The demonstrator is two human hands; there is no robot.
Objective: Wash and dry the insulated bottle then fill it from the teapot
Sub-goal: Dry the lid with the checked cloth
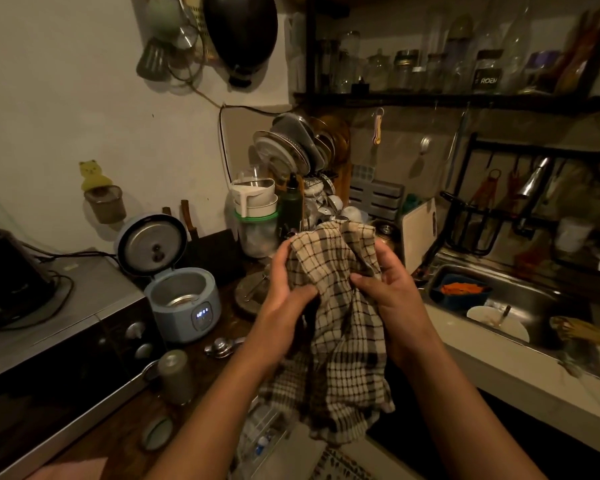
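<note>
Head view: the left hand (284, 289) and right hand (388, 289) both grip a bunched checked cloth (340, 306), held up near the sink (520, 296). The insulated bottle cannot be made out among its folds. A shelf jar (487, 74) has a label reading "ROEM". The rice cooker (184, 306) has a lit display that is unreadable.

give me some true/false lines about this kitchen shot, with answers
1. The left hand and right hand both grip the checked cloth. True.
2. The cooker has its lid shut. False: the lid stands open.
3. A blue tub sits in the sink. True.
4. The cooker stands right of the sink. False: it is left of it, beside the microwave.
</note>
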